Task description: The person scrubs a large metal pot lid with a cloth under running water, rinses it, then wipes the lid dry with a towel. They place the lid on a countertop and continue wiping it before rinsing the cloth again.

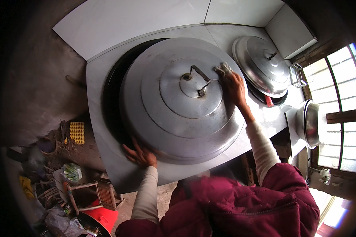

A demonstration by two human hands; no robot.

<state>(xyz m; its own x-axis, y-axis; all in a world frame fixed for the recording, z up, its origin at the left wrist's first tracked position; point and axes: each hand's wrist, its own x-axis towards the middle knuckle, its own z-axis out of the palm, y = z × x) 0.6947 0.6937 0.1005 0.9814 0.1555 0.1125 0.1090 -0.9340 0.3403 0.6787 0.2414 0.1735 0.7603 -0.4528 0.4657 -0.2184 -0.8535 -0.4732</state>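
Note:
A large domed metal lid [178, 118] lies over a big dark wok [111, 103] set into a white tiled stove top [166, 174]; the wok shows along the lid's left side. My right hand [236, 89] presses a bunched pale cloth [224, 69] on the lid's upper right, just right of its bent metal handle [200, 74]. My left hand [141, 155] rests with spread fingers at the wok's near left edge, beside the lid's rim, and no object shows in it.
Right of the large lid, a smaller metal lid [262, 65] sits tilted over another wok, with a red handle [268, 101] under it. Metal basins [310, 124] stand by the window. A wooden chair [83, 186], a yellow egg tray [77, 132] and bags are on the floor at left.

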